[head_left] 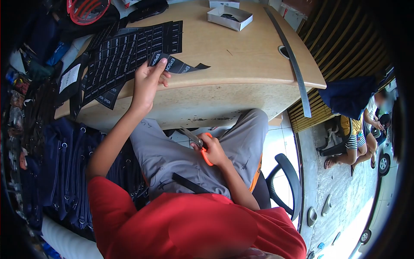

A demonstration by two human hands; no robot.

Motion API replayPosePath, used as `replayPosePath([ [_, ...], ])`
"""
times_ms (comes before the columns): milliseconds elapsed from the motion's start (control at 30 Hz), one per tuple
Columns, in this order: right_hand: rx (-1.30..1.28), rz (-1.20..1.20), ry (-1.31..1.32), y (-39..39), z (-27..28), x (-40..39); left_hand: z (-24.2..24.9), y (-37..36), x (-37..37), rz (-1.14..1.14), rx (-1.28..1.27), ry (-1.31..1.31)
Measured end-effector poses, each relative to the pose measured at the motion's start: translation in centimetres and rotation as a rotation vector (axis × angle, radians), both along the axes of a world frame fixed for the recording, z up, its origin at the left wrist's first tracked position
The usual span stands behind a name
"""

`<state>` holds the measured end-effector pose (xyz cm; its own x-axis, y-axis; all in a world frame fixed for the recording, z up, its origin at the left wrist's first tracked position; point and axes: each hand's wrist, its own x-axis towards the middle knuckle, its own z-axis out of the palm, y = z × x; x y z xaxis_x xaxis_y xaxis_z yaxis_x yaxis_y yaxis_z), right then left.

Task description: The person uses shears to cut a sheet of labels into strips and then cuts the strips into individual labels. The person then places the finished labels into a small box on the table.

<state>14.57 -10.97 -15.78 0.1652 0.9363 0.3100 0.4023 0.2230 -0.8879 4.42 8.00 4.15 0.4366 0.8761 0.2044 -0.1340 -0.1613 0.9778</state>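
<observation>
Near the table's front edge, my left hand (pixel 151 80) pinches a black strip (pixel 174 65) printed with EPSON between thumb and fingers. The strip's far end curls up to the right. Behind and left of that hand, black printed sheets (pixel 125 54) with white lines and lettering lie overlapping on the wooden table (pixel 207 43), some hanging past its edge. Over my lap, my right hand (pixel 212 150) is closed on orange-handled scissors (pixel 207 151). Their blades point up and left, apart from the strip.
A white open box (pixel 230 18) stands at the table's back; a long dark metal ruler (pixel 290 56) lies along the right side, overhanging the front edge. Dark blue bags (pixel 71 168) hang at left. A chair armrest (pixel 284 185) is at right. Two people sit outside at far right.
</observation>
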Motion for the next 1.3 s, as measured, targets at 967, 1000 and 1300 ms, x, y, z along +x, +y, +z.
replayPosePath([
  [967, -0.035, 0.004, 0.916, -1.3, 13.5, 1.1, -4.4, -8.9, -5.4, -0.515, -0.839, -0.309],
  [1000, -0.057, -0.006, 0.841, -1.2, 13.3, 1.1, -5.3, -9.3, -5.4, -0.535, -0.796, -0.236],
  [1300, -0.099, -0.075, 0.584, -1.2, 11.5, 1.7, -8.5, -10.3, -5.2, -0.478, -0.454, 0.241],
])
